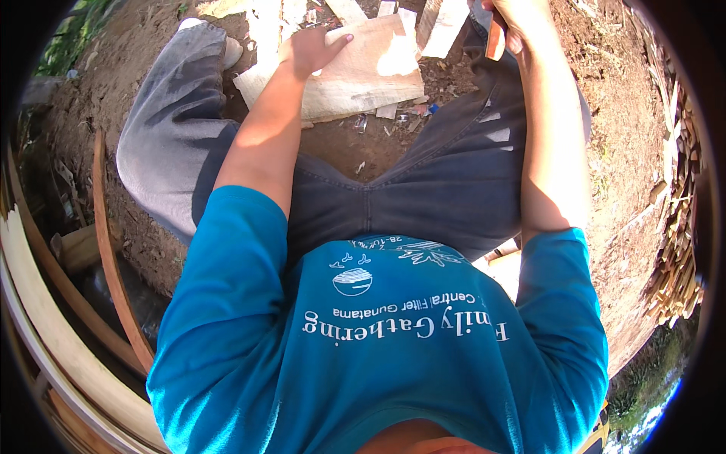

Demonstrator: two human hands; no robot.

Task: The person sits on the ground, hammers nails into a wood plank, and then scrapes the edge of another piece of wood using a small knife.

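Observation:
A pale, flat wooden board (pixel 363 76) lies across the ground between my legs, part of it in bright sunlight. My left hand (pixel 310 51) holds it at its upper left, thumb stretched over the face and the other fingers mostly hidden. At the upper right, my right hand (pixel 523 23) is closed round a tool with a reddish-brown wooden handle (pixel 495 39). The rest of that tool lies out of sight, so its kind cannot be made out. Both forearms reach forward past my dark trousers (pixel 333 193).
More wood pieces (pixel 445 29) lie beyond the board, among small scraps on the soil. Long wooden strips (pixel 113 242) curve along the left side. A big stack of cut sticks (pixel 684 227) lines the right edge. Bare brown earth (pixel 616 113) surrounds my legs.

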